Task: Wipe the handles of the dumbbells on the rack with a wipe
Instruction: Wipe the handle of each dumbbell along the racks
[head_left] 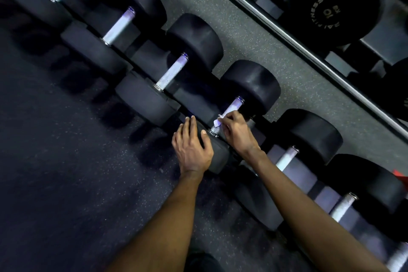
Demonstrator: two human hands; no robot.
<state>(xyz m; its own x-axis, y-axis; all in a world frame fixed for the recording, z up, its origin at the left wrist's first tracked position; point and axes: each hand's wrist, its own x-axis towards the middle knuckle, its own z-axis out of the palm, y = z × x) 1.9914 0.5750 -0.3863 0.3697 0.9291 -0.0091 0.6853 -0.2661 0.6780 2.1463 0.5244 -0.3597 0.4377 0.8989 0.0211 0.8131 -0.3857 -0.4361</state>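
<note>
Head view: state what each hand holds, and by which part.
Right hand pinches a small white wipe by its bunched end, against the silver dumbbell handle. Left hand holds nothing, resting on the black rubber dumbbell head.

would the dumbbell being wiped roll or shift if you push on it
Likely heavy: the dumbbell has thick, solid-looking heads, so a light push probably won't shift it. The heads look round, so it might roll, though it sits in the rack and the left hand rests on its near head. The textured handle probably grips the wipe.
</note>
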